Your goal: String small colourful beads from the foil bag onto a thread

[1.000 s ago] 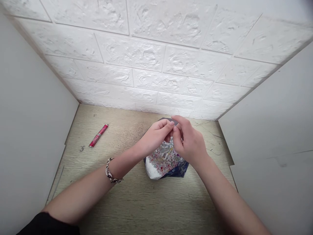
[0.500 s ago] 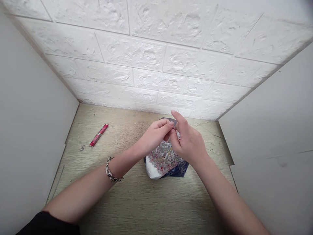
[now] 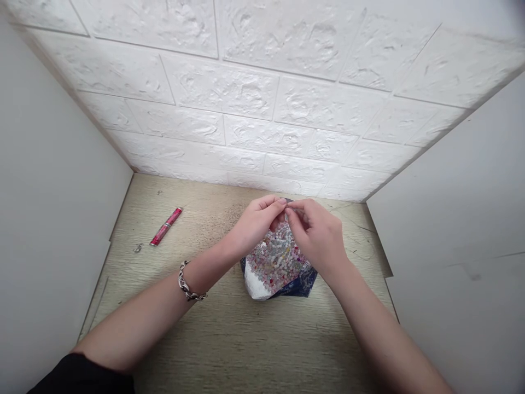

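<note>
A dark blue bag [image 3: 305,284] lies open on the wooden table, filled with small pink, white and clear beads [image 3: 275,260]. My left hand [image 3: 256,224] and my right hand [image 3: 318,235] meet above the far end of the bag, fingertips pinched together and touching. Whatever sits between the fingertips is too small to make out. A metal chain bracelet [image 3: 188,282] circles my left wrist.
A red tube [image 3: 165,226] lies at the left of the table [image 3: 229,339], with a small metal clasp [image 3: 137,249] just beside it and a tiny metal bit [image 3: 159,192] farther back. White panels close in the left and right sides; a white brick-pattern wall stands behind.
My right hand's raised forefinger has come down and its fingertips now pinch against the left hand's. Both hands stayed over the bag.
</note>
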`<state>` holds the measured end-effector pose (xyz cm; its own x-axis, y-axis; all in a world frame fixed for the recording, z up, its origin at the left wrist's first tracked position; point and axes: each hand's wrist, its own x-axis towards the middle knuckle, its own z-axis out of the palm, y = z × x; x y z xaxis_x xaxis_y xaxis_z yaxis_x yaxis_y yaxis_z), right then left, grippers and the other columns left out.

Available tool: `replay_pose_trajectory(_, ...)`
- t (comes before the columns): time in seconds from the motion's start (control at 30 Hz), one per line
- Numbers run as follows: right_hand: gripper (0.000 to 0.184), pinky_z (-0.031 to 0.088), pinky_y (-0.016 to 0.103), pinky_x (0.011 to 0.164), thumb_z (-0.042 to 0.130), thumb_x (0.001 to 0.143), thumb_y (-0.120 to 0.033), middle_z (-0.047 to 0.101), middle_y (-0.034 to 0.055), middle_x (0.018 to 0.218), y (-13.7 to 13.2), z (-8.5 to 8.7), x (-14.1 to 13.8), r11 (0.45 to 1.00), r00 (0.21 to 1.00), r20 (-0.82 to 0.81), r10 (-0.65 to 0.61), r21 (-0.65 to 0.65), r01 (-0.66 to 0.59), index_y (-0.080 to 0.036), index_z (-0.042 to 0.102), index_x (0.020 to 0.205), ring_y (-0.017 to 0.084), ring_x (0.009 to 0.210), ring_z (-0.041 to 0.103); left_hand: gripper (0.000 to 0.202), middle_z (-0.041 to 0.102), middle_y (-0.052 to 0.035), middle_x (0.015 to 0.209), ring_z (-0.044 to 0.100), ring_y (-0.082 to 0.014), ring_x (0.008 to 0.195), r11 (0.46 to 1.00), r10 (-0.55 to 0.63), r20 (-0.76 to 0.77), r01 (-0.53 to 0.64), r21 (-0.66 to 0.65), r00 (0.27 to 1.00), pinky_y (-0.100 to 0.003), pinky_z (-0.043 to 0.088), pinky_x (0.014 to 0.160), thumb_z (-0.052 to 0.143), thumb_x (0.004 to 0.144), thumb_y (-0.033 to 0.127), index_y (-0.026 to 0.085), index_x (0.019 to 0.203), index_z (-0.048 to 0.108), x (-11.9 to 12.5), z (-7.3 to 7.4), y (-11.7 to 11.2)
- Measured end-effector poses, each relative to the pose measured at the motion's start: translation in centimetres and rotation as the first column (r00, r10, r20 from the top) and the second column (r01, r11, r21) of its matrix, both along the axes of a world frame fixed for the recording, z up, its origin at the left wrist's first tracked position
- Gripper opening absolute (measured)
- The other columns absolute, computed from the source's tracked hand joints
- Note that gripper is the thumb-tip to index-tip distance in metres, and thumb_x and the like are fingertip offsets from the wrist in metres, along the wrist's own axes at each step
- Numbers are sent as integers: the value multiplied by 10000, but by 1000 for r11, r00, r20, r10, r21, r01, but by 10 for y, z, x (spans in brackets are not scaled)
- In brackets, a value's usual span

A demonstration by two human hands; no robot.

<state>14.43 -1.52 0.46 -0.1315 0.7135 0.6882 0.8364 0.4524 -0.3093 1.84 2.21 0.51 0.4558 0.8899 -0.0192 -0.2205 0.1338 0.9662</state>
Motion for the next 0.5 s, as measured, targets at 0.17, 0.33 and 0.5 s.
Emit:
replay_pose_trajectory(0.17, 33, 326, 194, 502, 453, 760, -184, 532, -24, 660, -1, 2, 2, 995, 999, 23, -43, -86, 45, -174, 483, 768, 69, 533, 442, 184, 444, 33, 539, 348, -20, 437, 987, -30, 73, 41, -154, 997, -175, 241, 433, 488, 746, 244, 131, 600, 482, 1, 5, -2)
replay_pose_trajectory(0.33, 50, 288, 189, 463, 464, 748, -227, 513, -44, 615, -3, 4, 1, 989, 992, 66, -106, -93, 111, -180, 465, 730, 55, 461, 385, 197, 440, 33, 522, 352, -15, 430, 960, -85, 134, 117, -254, 987, -165, 258, 428, 493, 756, 241, 120, 603, 524, 0, 5, -2)
replay_pose_trajectory(0.5, 56, 286, 179, 447, 449, 753, -228, 523, -50, 594, -5, 6, 2, 994, 991, 88, -103, -24, 106, -178, 463, 733, 47, 426, 373, 211, 432, 44, 527, 340, 2, 425, 916, -161, 257, 241, -321, 953, -142, 277, 427, 551, 735, 296, 110, 637, 562, -2, -2, 2)
